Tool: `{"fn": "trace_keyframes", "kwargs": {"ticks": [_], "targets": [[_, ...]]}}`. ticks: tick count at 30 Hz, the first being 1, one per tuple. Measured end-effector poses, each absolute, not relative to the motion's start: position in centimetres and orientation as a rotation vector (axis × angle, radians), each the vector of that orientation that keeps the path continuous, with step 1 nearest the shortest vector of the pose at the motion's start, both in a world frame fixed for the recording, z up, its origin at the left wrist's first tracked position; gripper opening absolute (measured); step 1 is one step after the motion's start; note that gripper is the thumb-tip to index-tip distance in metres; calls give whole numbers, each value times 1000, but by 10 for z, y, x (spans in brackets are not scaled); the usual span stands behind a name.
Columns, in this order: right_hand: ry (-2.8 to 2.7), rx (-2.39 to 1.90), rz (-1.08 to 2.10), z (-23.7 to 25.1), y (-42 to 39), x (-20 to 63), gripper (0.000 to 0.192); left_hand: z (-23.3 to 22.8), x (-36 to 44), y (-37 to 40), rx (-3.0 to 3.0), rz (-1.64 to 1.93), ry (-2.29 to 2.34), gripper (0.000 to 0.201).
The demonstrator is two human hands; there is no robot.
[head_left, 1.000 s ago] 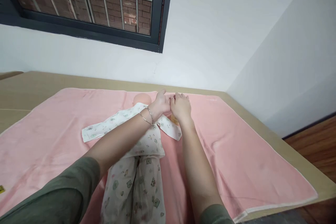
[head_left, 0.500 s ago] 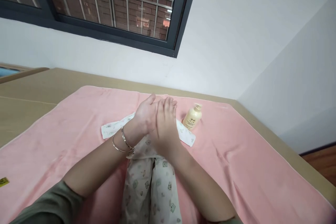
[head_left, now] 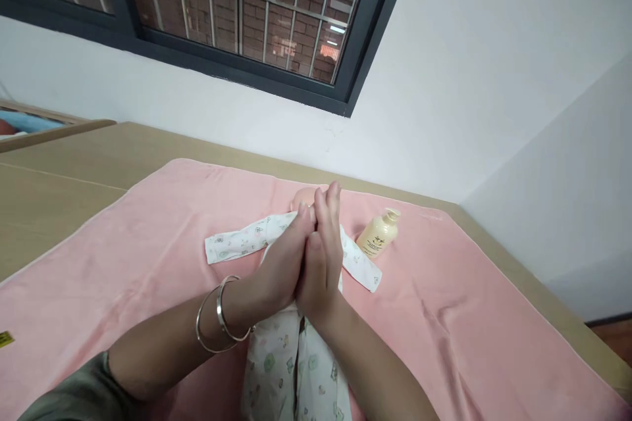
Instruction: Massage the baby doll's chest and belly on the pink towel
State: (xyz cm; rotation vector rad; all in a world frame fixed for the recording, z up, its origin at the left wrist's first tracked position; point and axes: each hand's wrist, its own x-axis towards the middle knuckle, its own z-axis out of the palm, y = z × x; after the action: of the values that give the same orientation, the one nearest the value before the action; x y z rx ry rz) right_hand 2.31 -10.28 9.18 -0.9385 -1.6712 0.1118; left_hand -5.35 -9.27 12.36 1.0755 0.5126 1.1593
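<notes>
My left hand [head_left: 284,263] and my right hand [head_left: 320,270] press palm to palm, fingers stretched out and pointing up and away. Two thin silver bangles [head_left: 222,319] circle my left wrist. Below my hands lies a white baby outfit [head_left: 237,243] with small printed figures, its sleeves spread sideways and its legs toward me. At its neck end a rounded, skin-toned shape [head_left: 302,198], perhaps a doll's head, is mostly covered by my fingers. Right of my hands, a pale yellow pump bottle [head_left: 379,233] leans on the blanket near the right sleeve.
A pink blanket [head_left: 162,223] with some wrinkles covers much of the tan surface [head_left: 64,164]. Behind it rise a white wall [head_left: 237,118] and a dark-framed window [head_left: 247,66] with bars. A small yellow label [head_left: 6,339] lies at the left edge.
My hands have turned from crossed palms with the right over the left to an upright palm-to-palm press. The view has shifted slightly left; the bottle and outfit appear unmoved.
</notes>
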Motion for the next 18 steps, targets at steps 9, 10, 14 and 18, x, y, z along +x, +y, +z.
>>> {"fn": "trace_keyframes", "kwargs": {"ticks": [9,10,14,18], "targets": [[-1519,-648,358,38,-96,6,60,92,-56,-67,1440,1377,722,56],[-1501,-656,404,32,-87,9,60,87,-54,-62,1450,1386,755,57],[-1449,-830,574,28,-56,23,58,74,-43,-42,1288,1305,863,57],[-1429,-1062,491,38,-48,36,63,63,-30,-42,1290,1270,817,49]]}}
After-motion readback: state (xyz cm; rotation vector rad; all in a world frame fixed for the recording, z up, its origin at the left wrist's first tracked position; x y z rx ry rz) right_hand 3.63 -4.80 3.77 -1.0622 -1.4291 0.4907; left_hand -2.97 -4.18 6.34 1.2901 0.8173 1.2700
